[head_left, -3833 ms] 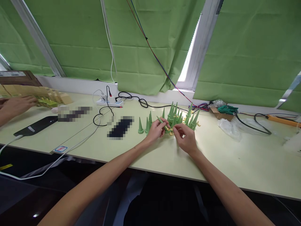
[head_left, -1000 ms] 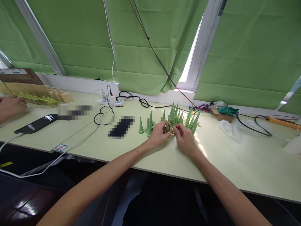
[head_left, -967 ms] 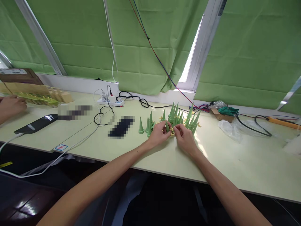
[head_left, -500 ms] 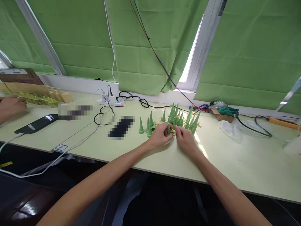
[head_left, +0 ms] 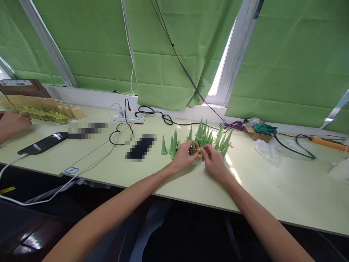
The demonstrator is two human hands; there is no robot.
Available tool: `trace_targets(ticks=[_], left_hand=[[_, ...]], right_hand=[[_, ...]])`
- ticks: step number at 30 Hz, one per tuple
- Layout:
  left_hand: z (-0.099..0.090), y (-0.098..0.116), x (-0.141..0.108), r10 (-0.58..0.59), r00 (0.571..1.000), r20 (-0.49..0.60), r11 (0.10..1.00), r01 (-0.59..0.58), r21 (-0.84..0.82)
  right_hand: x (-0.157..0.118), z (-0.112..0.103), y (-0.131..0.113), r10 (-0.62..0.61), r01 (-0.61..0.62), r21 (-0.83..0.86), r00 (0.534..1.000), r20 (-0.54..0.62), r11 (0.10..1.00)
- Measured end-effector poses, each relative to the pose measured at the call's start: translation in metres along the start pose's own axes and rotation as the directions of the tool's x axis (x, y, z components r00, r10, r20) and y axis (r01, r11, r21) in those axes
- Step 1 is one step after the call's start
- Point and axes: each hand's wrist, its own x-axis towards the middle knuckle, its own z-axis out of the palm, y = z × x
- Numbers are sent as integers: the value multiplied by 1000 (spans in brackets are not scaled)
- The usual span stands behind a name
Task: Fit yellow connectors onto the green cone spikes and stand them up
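My left hand (head_left: pixel 185 154) is closed around a green cone-shaped spike (head_left: pixel 193 147), whose tip leans up and to the left. From the right, my right hand (head_left: pixel 214 158) pinches a small yellow fitting (head_left: pixel 199 149) at the side of this spike. Whether the fitting is joined to it is hidden by the fingers. Several more green spikes (head_left: pixel 200 131) stand upright in a cluster just behind both hands, some with yellow fittings on them. To the left of my left hand, another spike (head_left: pixel 164 146) stands on the table.
On the pale table (head_left: pixel 261 189), a blurred dark object (head_left: pixel 140 147) lies left of the spikes. A power strip (head_left: pixel 128 117) with cables is at the back. A small cardboard box (head_left: pixel 256 134) and plastic bags (head_left: pixel 268 151) lie right. Another person's hand (head_left: pixel 13 125) works far left.
The spike in my left hand has tilted and shifted slightly left. My right fingers have moved left onto the yellow fitting, which now shows more clearly.
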Motion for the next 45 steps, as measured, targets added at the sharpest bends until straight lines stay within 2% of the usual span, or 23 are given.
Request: trace_targets(ticks=[6, 13, 23, 29, 45], left_hand=[[0, 0, -2, 24, 999, 31, 1000, -25, 18], [1, -1, -3, 68, 996, 59, 998, -67, -19], [0, 1, -2, 52, 998, 31, 999, -52, 6], [0, 2, -1, 21, 1000, 6, 999, -22, 26], [-1, 2, -2, 35, 996, 77, 999, -38, 32]], right_hand=[[0, 0, 2, -53, 53, -66, 999, 5, 996], [1, 1, 3, -61, 59, -141, 998, -8, 988], [1, 2, 2, -28, 26, -90, 999, -30, 996], [0, 1, 1, 0, 0, -9, 1000, 9, 1000], [1, 1, 6, -50, 50, -120, 999, 3, 992]])
